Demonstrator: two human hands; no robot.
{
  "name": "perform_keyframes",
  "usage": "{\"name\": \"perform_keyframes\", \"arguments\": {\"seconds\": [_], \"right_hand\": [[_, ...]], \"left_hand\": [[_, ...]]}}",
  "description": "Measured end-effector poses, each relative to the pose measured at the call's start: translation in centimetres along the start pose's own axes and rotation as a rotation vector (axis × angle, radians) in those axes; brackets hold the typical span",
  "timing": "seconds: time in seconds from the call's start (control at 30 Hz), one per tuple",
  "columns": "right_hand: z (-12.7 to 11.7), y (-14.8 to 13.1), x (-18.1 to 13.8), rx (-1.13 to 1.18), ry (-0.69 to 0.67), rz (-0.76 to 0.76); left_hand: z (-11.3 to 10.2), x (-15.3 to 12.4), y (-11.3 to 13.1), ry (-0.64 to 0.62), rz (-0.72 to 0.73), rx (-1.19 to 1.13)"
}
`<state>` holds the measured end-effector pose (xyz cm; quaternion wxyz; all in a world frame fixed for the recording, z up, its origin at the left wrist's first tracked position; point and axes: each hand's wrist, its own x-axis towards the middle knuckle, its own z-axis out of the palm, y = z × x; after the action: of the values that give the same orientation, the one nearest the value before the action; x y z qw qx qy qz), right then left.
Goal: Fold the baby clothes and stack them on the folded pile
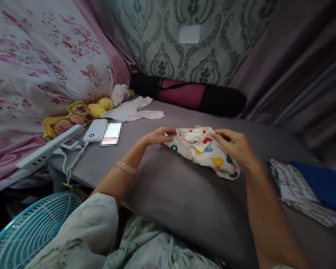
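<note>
A small cream shirt [197, 155] with a collar and colourful printed shapes is bunched or folded over on the grey sheet in front of me. Its collar faces up, and a button shows below it. My left hand [160, 136] pinches the shirt's left end, fingers partly hidden by the cloth. At the right side of the collar, my right hand [233, 144] is closed on the fabric between thumb and fingers. A pale bracelet [126, 167] circles my left wrist.
Folded printed clothes [294, 183] and a blue folded item [322, 183] lie right. Behind are a white garment [134, 111] and a black-and-maroon long bag [184, 93]. Left are a power strip [53, 146], a power bank [96, 130], cables and plush toys; a teal fan [36, 228] stands below.
</note>
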<state>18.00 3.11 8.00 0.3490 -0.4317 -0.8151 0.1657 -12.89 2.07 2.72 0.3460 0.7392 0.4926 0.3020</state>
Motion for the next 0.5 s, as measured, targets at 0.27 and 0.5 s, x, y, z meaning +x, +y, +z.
{"name": "perform_keyframes", "arguments": {"seconds": [0.27,0.5], "right_hand": [[-1.6,-0.1,-1.8,-0.032,0.106,-0.025],[-3.5,0.0,-2.0,-0.110,0.098,-0.022]], "left_hand": [[1.5,1.3,0.3,0.109,-0.069,-0.314],[0.6,1.8,3.3,0.381,0.133,-0.180]]}}
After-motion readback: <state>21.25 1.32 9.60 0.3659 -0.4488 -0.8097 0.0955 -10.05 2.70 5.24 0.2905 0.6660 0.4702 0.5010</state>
